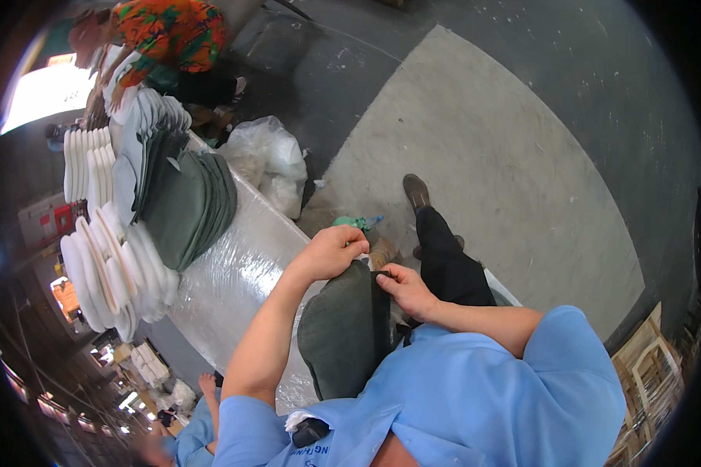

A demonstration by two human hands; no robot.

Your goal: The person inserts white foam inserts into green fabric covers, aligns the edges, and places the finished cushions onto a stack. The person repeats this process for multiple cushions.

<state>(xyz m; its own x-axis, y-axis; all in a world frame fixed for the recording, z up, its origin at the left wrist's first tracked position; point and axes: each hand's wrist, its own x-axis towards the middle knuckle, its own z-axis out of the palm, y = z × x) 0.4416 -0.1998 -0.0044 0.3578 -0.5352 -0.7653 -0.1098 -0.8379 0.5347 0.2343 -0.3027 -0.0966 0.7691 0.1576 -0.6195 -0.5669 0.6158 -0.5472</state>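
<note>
A dark green cushion cover (331, 331) lies against my front, at the edge of the plastic-wrapped table. My left hand (333, 252) is closed at its far corner, thumb and fingers pinched together. With thumb and forefinger, my right hand (407, 291) grips the cover's darker edge strip, close to the left hand. Whether a zipper runs along that strip is too small to tell. Farther up the table, several matching green covers (191, 214) are piled together. White foam cushion pads (109, 268) stand in rows beside them.
Shiny wrap coats the tabletop (226, 292). Clear plastic bags (269, 159) sit on the floor beyond its edge, near a small green item (350, 223). A co-worker in a bright patterned shirt (171, 31) bends at the far end; another person's blue sleeve (193, 444) shows lower left.
</note>
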